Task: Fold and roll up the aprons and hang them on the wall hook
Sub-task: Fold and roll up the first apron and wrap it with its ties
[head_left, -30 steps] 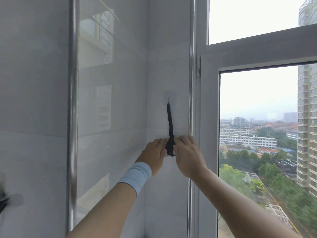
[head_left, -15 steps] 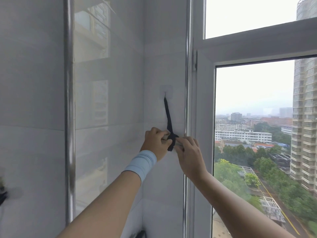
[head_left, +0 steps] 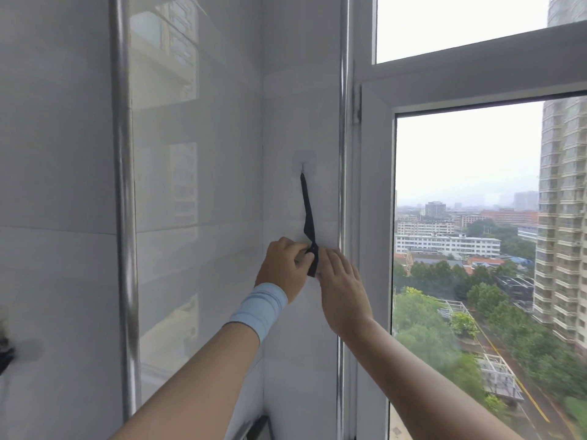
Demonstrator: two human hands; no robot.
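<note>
A clear adhesive wall hook (head_left: 304, 161) sits on the white tiled wall beside the window. A dark apron strap (head_left: 308, 211) hangs from it and runs down to my hands. My left hand (head_left: 286, 269), with a pale blue wristband, grips the strap's lower end with curled fingers. My right hand (head_left: 341, 281) is pressed against the same spot from the right, fingers toward the wall; its fingertips are hidden, so its hold on the strap is unclear. The rest of the apron is hidden behind my hands.
A vertical metal pipe (head_left: 125, 201) runs down the left wall, and a second pipe (head_left: 343, 154) stands next to the window frame (head_left: 374, 217). A dark object (head_left: 4, 354) shows at the left edge. The window looks out over a city.
My hands have stayed at the strap's lower end below the hook. The left hand's fingers have curled tighter round the strap, and the strap now hangs with a slight twist.
</note>
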